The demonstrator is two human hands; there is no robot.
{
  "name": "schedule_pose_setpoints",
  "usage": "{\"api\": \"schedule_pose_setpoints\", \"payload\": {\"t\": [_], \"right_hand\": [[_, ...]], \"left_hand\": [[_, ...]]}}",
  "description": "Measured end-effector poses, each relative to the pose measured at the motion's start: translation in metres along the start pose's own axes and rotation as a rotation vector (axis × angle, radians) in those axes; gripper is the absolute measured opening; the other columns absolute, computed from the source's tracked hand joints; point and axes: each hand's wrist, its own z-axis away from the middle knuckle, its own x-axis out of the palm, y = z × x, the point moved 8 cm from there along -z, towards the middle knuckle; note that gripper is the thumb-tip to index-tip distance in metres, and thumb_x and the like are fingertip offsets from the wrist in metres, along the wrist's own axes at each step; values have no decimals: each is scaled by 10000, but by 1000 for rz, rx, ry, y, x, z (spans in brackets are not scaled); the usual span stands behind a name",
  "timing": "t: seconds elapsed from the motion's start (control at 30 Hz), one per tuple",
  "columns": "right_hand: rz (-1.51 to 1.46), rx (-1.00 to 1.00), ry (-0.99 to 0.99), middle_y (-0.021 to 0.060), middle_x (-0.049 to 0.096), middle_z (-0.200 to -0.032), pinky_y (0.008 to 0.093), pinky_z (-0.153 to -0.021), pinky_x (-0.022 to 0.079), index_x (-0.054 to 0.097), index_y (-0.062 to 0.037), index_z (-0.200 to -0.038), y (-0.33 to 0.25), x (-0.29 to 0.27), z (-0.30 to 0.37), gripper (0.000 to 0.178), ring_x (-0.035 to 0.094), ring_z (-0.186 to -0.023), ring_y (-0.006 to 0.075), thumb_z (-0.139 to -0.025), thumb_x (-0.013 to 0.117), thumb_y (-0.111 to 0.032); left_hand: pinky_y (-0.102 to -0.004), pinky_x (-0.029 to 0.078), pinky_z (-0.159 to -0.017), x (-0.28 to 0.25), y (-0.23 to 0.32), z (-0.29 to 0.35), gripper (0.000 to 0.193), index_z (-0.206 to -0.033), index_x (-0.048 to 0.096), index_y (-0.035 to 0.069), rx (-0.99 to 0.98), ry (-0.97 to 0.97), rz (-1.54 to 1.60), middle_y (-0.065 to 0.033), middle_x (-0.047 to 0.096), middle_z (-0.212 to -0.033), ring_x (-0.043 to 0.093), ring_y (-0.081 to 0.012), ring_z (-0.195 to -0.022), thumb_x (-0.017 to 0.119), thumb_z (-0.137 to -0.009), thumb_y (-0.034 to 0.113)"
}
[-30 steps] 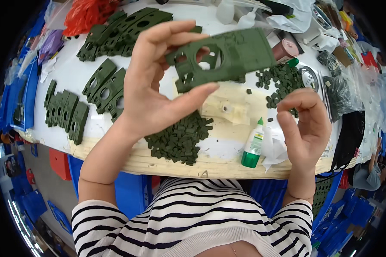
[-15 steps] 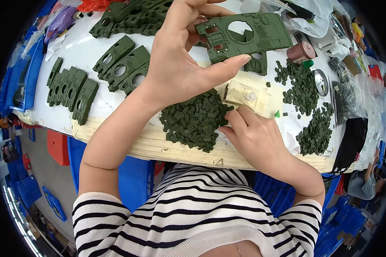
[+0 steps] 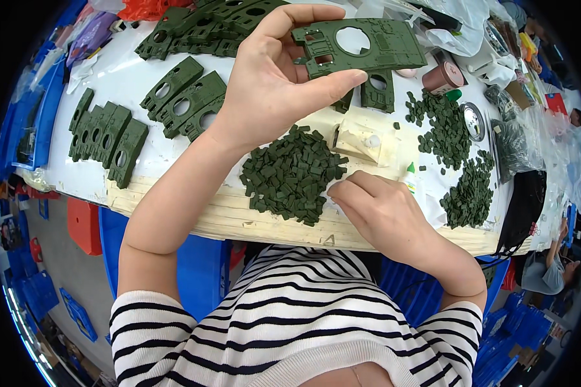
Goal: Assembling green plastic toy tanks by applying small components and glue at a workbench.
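Note:
In my left hand [image 3: 265,97], raised above the bench, a dark green plastic tank hull [image 3: 394,46] with a round hole is gripped between thumb and fingers. Below it spreads a heap of small flat green plastic pieces [image 3: 284,177]. My right hand [image 3: 384,209] is low beside the heap's right edge, thumb and fingertips pinched together; whatever is between them is too small or hidden to make out. Just beyond that hand sits a cream-coloured block [image 3: 361,143] with a white knob, and a small white bottle with a green tip [image 3: 410,175] is partly behind the knuckles.
More green hulls lie in rows at the left [image 3: 128,151], mid-left [image 3: 182,103] and back [image 3: 206,29]. On the right are two further piles of small pieces [image 3: 469,197], a reddish-brown jar [image 3: 443,79] and a round metal lid [image 3: 473,121]. Plastic bags [image 3: 523,145] crowd the right edge.
The pinched right hand has drawn slightly back from the heap, its fingers more curled. The held hull has shifted a little left and tilted, and more of the white bottle shows.

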Motion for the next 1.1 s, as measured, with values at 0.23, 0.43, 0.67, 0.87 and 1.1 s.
{"api": "schedule_pose_setpoints", "payload": {"t": [0.23, 0.43, 0.67, 0.87, 1.1], "right_hand": [[-145, 22, -76, 120, 659, -842, 348, -576, 516, 640, -48, -996, 5, 1, 4, 187, 647, -683, 287, -811, 656, -24], [-183, 113, -58, 115, 664, -819, 323, -568, 511, 636, -41, -984, 15, -4, 9, 192, 647, -657, 274, -798, 682, -37], [-124, 124, -118, 128, 579, -798, 419, -592, 503, 577, -21, -901, 14, 3, 4, 110, 609, -670, 350, -835, 627, -93], [-69, 113, -164, 119, 574, -841, 408, -592, 490, 571, -17, -894, 11, 14, 1, 85, 600, -696, 340, -831, 615, -53], [-202, -39, -45, 113, 594, -771, 373, -554, 500, 569, -16, -919, -19, -33, 3, 144, 618, -645, 295, -790, 631, -7]], "left_hand": [[-279, 490, -870, -7, -12, -1, 575, -1241, 417, -13, 45, -36, -40, -101, 561, -1122, 586, -141, -1006, 738, -764, -12], [-282, 479, -872, -1, 2, 2, 584, -1243, 415, -7, -87, 69, -66, -100, 565, -1114, 576, -141, -1010, 748, -765, 19], [-290, 480, -877, -1, 2, 3, 608, -1252, 388, -3, -64, 81, -66, -120, 574, -1118, 580, -155, -1013, 747, -761, 13], [-296, 491, -855, -2, -5, 3, 607, -1267, 402, 9, -167, 43, 25, -120, 576, -1104, 584, -161, -1008, 744, -766, 30], [-392, 527, -908, -4, -15, -1, 591, -1330, 386, 14, -42, -74, 33, -120, 540, -1221, 580, -200, -1083, 683, -824, 86]]}}
